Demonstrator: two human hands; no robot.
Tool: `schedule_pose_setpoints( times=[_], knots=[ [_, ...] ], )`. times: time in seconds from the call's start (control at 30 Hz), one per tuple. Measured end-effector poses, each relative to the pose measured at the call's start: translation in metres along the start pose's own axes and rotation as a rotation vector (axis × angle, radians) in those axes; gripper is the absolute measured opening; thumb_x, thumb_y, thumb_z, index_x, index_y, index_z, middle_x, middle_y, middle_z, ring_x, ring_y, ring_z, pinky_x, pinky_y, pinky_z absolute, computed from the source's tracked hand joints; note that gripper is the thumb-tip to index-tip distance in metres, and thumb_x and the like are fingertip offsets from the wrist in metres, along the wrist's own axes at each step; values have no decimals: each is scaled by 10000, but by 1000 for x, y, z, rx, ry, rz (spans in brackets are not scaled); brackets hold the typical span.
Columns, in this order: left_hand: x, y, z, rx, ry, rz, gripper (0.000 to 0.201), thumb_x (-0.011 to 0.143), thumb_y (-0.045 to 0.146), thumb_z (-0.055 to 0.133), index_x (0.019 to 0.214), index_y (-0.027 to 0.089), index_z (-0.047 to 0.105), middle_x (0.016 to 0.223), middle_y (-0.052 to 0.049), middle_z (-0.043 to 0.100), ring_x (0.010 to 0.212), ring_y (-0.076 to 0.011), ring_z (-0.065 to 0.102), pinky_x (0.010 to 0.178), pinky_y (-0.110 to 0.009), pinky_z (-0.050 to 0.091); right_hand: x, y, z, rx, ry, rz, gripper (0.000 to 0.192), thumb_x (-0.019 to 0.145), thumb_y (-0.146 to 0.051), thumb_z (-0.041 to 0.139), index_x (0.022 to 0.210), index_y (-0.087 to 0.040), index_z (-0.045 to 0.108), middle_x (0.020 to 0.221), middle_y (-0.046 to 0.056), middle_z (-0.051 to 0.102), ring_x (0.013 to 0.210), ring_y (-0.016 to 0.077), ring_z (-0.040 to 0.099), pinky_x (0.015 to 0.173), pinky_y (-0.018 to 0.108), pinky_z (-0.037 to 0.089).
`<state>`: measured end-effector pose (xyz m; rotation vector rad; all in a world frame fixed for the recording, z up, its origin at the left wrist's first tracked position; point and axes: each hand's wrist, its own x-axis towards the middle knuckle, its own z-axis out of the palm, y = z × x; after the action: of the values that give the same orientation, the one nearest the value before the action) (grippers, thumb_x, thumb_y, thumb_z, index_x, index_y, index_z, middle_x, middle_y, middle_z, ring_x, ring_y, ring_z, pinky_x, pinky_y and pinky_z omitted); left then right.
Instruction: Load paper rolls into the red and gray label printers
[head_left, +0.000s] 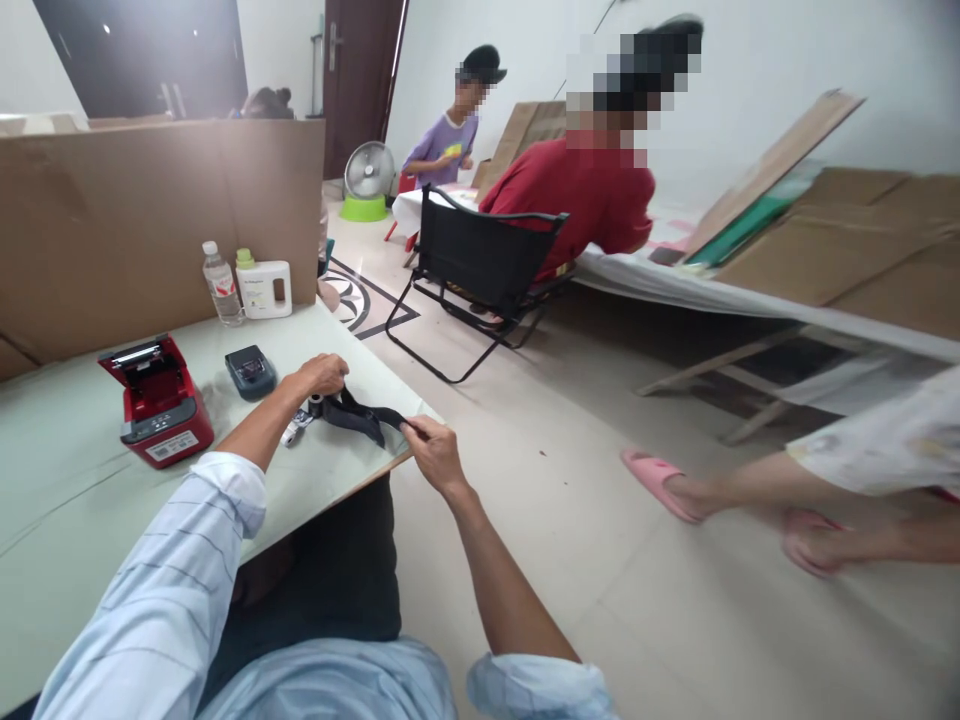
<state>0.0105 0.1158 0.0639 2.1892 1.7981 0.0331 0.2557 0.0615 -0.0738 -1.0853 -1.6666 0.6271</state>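
A black strap (365, 424) is stretched between my two hands at the corner of the pale table (67, 500). My left hand (324, 375) is closed around its far end, fingers partly hidden. Pinched between thumb and fingers, the near end sits in my right hand (435, 452), just past the table edge. Small white and dark pieces (297, 427) lie under my left wrist, too small to name. To the left stands a red and black label printer (166, 425) with its lid raised. A dark grey boxy device (251, 372) rests behind my left forearm.
A clear bottle (221, 288) and a white jug (266, 290) stand against a cardboard panel (150, 215). A black folding chair (487, 250) holds a person in red (562, 190). A walking person's pink slipper (660, 482) is on the floor at right.
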Motion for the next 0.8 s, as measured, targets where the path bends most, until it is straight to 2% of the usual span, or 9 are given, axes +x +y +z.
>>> schedule_pose_setpoints(
  times=[0.13, 0.23, 0.37, 0.43, 0.5, 0.57, 0.63, 0.7, 0.8],
  knots=[
    [-5, -9, 1, -20, -55, 3, 591, 880, 206, 606, 1471, 206, 629, 1373, -106, 730, 1185, -259, 711, 977, -289, 543, -6, -2, -1, -19, -52, -23, 263, 924, -403, 604, 884, -213, 780, 881, 82, 786, 810, 238, 717, 786, 374, 577],
    [-19, -23, -6, -66, 27, 4, 623, 935, 288, 575, 1549, 195, 529, 1456, -118, 675, 1252, -255, 675, 1051, -318, 515, -8, -6, -5, -11, -52, -17, 271, 923, -412, 632, 1011, -204, 782, 982, 96, 786, 864, 241, 724, 765, 370, 586],
    [-58, -48, -2, -68, 195, -74, 515, 920, 284, 574, 1420, 169, 611, 1357, -131, 718, 1213, -265, 682, 1057, -355, 507, -13, -20, -10, -45, -2, -62, 331, 921, -393, 680, 1186, -203, 736, 1129, 117, 747, 908, 247, 712, 764, 397, 603],
    [-82, -54, 11, -25, 185, -147, 523, 880, 394, 663, 1359, 188, 626, 1304, -137, 724, 1202, -306, 677, 995, -380, 532, -15, -30, -9, -60, 48, -99, 341, 934, -374, 678, 1230, -206, 713, 1158, 122, 726, 921, 251, 705, 777, 418, 611],
    [-104, -56, 28, 22, 126, -189, 585, 806, 509, 753, 1289, 201, 634, 1274, -148, 711, 1190, -348, 664, 948, -407, 542, -17, -41, -6, -72, 83, -136, 329, 950, -348, 667, 1245, -208, 704, 1167, 125, 716, 944, 255, 700, 801, 432, 617],
    [-121, -56, 42, 58, 116, -180, 503, 792, 443, 769, 1222, 212, 646, 1277, -152, 686, 1212, -365, 636, 958, -431, 534, -18, -51, 0, -89, 95, -177, 311, 964, -321, 655, 1251, -210, 703, 1183, 128, 711, 999, 265, 696, 850, 446, 617],
    [-132, -59, 48, 44, 127, -125, 414, 796, 261, 723, 1203, 229, 655, 1290, -138, 676, 1230, -346, 622, 984, -426, 520, -19, -58, 5, -106, 93, -229, 293, 978, -299, 637, 1247, -207, 709, 1193, 135, 710, 1075, 281, 685, 919, 466, 608],
    [-138, -66, 45, 5, 99, -59, 463, 753, 128, 683, 1199, 251, 673, 1265, -113, 696, 1207, -321, 637, 984, -399, 513, -19, -63, 9, -125, 95, -287, 274, 989, -287, 626, 1230, -197, 721, 1185, 143, 714, 1126, 294, 674, 987, 490, 587],
    [-141, -76, 34, 2, 9, 3, 498, 684, 113, 733, 1155, 276, 713, 1219, -84, 722, 1165, -320, 659, 970, -387, 512, -18, -68, 12, -170, 107, -349, 246, 992, -284, 631, 1194, -198, 741, 1155, 140, 727, 1120, 301, 673, 1024, 514, 562]
  ],
)
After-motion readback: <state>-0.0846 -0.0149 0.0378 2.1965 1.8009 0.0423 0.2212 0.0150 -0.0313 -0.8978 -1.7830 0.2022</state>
